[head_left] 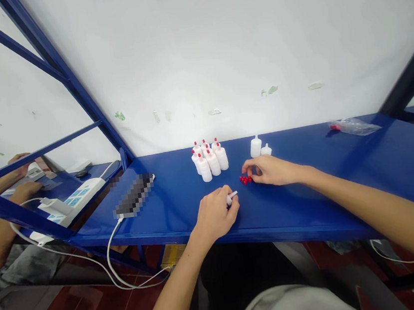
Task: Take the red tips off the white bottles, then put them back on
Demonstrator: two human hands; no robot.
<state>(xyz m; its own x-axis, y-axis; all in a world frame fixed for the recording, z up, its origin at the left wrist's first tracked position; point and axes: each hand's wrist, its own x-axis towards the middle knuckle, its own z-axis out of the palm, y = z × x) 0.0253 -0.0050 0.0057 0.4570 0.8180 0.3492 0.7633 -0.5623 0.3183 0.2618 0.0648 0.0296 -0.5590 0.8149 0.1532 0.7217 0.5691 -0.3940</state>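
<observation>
Near the front edge of the blue table (311,207), our left hand (216,211) curls its fingers closely round a small white bottle (229,200), nozzle (234,194) poking out. Farther back and right, our right hand (265,170) bends thumb and fingers, slightly parted, at the red caps (245,180); we cannot tell whether they pinch one. Toward the back edge stand the red-capped bottles (213,165) and, farther right, two uncapped bottles (255,148).
</observation>
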